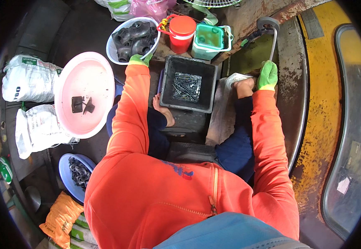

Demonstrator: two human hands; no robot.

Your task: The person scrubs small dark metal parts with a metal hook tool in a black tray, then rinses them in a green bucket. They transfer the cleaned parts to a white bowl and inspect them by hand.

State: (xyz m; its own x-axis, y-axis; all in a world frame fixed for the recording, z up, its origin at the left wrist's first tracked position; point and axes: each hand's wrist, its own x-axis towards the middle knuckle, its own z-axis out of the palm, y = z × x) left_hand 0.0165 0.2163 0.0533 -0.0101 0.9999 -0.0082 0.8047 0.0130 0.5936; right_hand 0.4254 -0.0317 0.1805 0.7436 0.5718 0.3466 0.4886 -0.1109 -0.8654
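My right hand (pixel 267 76), in a green glove, is closed round a thin metal rod (pixel 273 45). The rod's far end meets a dark round disc-shaped part (pixel 267 24). My left hand (pixel 141 59), also green-gloved, is at the near rim of a pale blue-white basin (pixel 113 49). Black hollow moulded parts (pixel 135 38) fill that basin. The left fingers are mostly hidden, so their grip does not show. Between my arms is a square black bin (pixel 191 107), with many thin dark rods or pins (pixel 186 87) lying in its bottom.
A pink basin (pixel 85 124) with a few dark pieces stands left, beside white sacks (pixel 30 79). Behind the bin are a red jug (pixel 182 34) and a green-lidded container (pixel 209 37). A blue basin (pixel 66 170) of black parts is lower left. Yellow rusted machine casing (pixel 319 103) rises right.
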